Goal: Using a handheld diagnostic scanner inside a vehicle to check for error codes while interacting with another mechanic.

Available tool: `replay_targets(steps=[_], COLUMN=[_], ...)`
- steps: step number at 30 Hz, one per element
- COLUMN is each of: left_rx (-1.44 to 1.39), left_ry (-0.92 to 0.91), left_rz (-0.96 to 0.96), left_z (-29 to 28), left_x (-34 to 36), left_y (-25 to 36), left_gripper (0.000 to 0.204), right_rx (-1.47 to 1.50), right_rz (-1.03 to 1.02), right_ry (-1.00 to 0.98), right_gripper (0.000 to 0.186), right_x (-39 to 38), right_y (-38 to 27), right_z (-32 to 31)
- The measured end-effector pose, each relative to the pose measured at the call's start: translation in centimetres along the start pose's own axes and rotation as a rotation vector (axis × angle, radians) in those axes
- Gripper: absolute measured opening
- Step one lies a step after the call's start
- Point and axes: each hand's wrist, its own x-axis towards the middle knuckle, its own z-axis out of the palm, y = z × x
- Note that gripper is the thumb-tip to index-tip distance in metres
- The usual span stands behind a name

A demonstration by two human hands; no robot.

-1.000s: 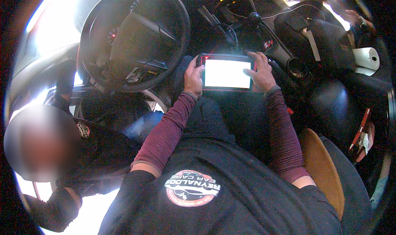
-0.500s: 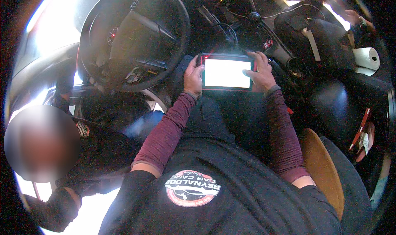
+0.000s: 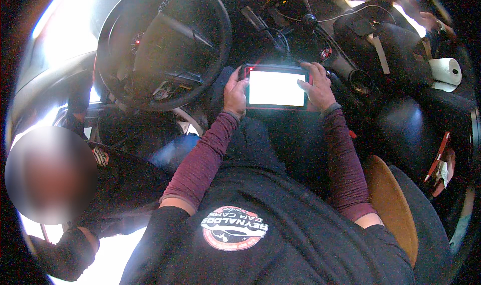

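A tablet with a black and red case and a bright white screen [image 3: 275, 88] is held level above my lap, right of the steering wheel. My left hand [image 3: 235, 93] grips its left side, thumb along the edge of the screen. My right hand [image 3: 318, 87] holds the right side, fingers at the upper corner and thumb reaching onto the screen. Maroon sleeves cover both forearms. Dark cables [image 3: 283, 43] run just beyond the tablet; where they end is hard to make out.
The steering wheel [image 3: 223, 52] is up front, beside the centre console [image 3: 330, 42]. A co-worker [image 3: 120, 180] is close on my left by the open door. Another person's hand [image 3: 428, 20] shows at top right. A paper roll [image 3: 443, 74] lies at right.
Both hands stay on the tablet with almost no movement; my right thumb shifts very slightly on the screen. The co-worker on the left barely moves.
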Motion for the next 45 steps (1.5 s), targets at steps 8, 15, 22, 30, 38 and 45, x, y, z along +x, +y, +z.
replay_targets(steps=[8,15,22,30,38,45], left_rx=[0.013,0.015,0.033,-0.016,0.022,0.043], left_ry=[-0.006,0.020,0.024,-0.009,-0.008,0.004], left_rz=[-0.021,0.002,0.005,-0.002,0.019,0.007], left_z=[0.2,0.1,-0.1,-0.1,-0.5,-0.2], left_x=[-0.1,0.1,0.2,0.2,0.4,0.2], left_y=[0.7,0.0,-0.3,-0.1,-0.6,-0.2], left_gripper=[0.049,0.045,0.045,0.049,0.049,0.048], right_rx=[-0.002,-0.007,-0.015,0.009,-0.016,0.039], right_rz=[0.022,0.011,0.023,0.054,0.037,0.015], right_ry=[-0.027,-0.039,-0.034,-0.042,-0.045,0.023], right_gripper=[0.084,0.086,0.085,0.087,0.088,0.073], right_x=[-0.3,-0.1,-0.3,-0.4,-0.5,0.1], right_y=[-1.0,-0.8,-1.1,-1.6,-2.0,-0.1], right_z=[-0.8,-0.8,-0.9,-1.1,-1.2,-0.1])
